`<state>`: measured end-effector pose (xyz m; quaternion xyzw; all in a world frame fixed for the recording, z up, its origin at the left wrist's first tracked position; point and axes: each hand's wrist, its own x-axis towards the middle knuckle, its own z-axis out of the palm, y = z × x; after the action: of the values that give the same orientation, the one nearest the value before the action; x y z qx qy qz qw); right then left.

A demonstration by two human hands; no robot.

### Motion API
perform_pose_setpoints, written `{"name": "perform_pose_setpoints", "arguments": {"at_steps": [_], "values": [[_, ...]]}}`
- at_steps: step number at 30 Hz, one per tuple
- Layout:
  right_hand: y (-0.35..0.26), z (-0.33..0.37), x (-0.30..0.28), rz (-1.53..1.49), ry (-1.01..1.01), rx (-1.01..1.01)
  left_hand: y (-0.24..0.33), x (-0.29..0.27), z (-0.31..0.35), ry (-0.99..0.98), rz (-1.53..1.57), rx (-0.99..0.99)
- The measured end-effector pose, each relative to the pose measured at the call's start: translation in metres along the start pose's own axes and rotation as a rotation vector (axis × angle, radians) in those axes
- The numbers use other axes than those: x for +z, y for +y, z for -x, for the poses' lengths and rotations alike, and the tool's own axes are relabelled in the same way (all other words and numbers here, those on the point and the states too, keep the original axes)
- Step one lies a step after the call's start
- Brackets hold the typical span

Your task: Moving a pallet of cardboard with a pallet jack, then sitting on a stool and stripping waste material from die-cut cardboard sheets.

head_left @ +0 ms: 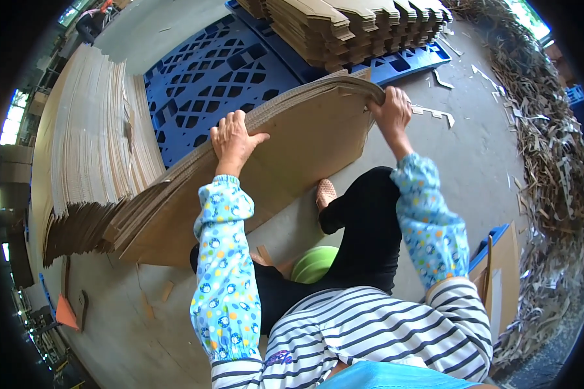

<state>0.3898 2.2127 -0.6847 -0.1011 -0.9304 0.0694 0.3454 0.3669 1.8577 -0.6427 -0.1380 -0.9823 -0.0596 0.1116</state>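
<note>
A thick bundle of flat brown cardboard sheets [292, 142] stands on edge, tilted, in front of me. My left hand [233, 139] grips its top edge near the middle. My right hand [390, 111] is clamped over the bundle's upper right corner. Both forearms wear light blue patterned sleeve covers. The bundle's lower edge rests on the concrete floor near my legs.
A tall leaning stack of cardboard [87, 149] fills the left. A blue plastic pallet [220, 71] lies behind the bundle, with another cardboard stack [357, 26] on a pallet at the top. Cardboard scraps [551, 162] pile along the right. A green stool [315, 262] sits under my legs.
</note>
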Motion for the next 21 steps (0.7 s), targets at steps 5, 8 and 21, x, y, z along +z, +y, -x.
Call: {"name": "perform_pose_setpoints", "arguments": {"at_steps": [5, 8, 21], "values": [[0.024, -0.055, -0.004, -0.123, -0.337, 0.073, 0.012, 0.005, -0.013, -0.033, 0.010, 0.026], [0.013, -0.064, -0.002, -0.108, -0.344, 0.141, 0.013, 0.009, -0.015, -0.019, 0.022, 0.000], [-0.019, 0.078, -0.054, -0.108, -0.149, 0.117, 0.001, 0.004, -0.011, -0.014, 0.012, -0.020]]}}
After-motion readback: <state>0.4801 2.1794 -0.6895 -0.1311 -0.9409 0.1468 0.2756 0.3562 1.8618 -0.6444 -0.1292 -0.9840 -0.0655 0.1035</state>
